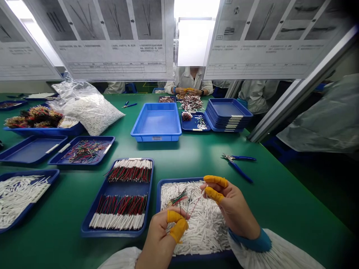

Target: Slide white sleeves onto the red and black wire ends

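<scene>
My left hand (165, 228), with yellow finger cots on thumb and forefinger, is closed in a pinch on a few thin wires (194, 206), dark and red. My right hand (234, 209), also in yellow finger cots, pinches what looks like a small white tube (206, 186) where the red wire's end reaches its fingertips. Both hands are above a blue tray (158, 196) heaped with short white tubes (202, 233). A small bunch of red, green and black wires (178, 198) lies on the heap, just beyond my left hand.
Left of my hands, a blue tray (102, 232) holds two rows of white-sleeved wires. Blue-handled cutters (238, 164) lie to the right. Farther back are a blue bin (156, 138), stacked trays (227, 112), a bag of white tubes (92, 108) and a seated person (187, 80).
</scene>
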`<state>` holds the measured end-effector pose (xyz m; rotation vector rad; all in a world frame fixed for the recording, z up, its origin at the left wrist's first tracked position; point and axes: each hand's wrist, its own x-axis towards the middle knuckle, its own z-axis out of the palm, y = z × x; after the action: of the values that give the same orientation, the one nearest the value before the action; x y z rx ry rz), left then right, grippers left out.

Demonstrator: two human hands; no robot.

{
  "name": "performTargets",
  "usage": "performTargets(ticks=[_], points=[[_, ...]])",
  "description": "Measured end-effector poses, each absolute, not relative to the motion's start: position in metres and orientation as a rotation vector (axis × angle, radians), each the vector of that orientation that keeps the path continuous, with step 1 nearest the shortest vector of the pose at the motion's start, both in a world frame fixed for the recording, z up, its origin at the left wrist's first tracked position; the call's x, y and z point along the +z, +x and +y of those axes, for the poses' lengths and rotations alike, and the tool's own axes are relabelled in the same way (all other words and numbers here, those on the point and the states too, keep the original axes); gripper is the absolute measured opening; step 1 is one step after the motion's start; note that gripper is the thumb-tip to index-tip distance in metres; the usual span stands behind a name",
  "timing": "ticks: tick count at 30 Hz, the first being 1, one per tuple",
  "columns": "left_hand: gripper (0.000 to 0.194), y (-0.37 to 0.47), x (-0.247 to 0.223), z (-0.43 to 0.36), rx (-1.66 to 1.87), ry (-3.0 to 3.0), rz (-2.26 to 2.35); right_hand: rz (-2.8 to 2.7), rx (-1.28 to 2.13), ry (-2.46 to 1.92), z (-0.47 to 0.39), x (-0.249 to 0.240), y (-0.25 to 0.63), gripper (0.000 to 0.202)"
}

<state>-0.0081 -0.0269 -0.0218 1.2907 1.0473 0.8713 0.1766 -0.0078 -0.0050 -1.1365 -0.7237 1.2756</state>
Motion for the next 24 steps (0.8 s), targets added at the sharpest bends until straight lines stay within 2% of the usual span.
performTargets(ticks=[8,19,24], points=[[0.014,-0.0075,-0.0181,-0.0276,0.834,1.398,1.059,-0.698,1.242,-1.118,-0.0070,-0.0057,0.1786,0.028],[0.008,-0.0072,-0.0162,-0.0267,0.881,1.401,1.057,-0.705,1.213,-1.166,-0.0075,-0.0017,0.1782,0.031],[0.009,-0.0069,-0.0150,-0.0257,0.883,1.408,1.062,-0.768,1.264,-1.130,-0.0090,-0.0069,0.1774,0.026]])
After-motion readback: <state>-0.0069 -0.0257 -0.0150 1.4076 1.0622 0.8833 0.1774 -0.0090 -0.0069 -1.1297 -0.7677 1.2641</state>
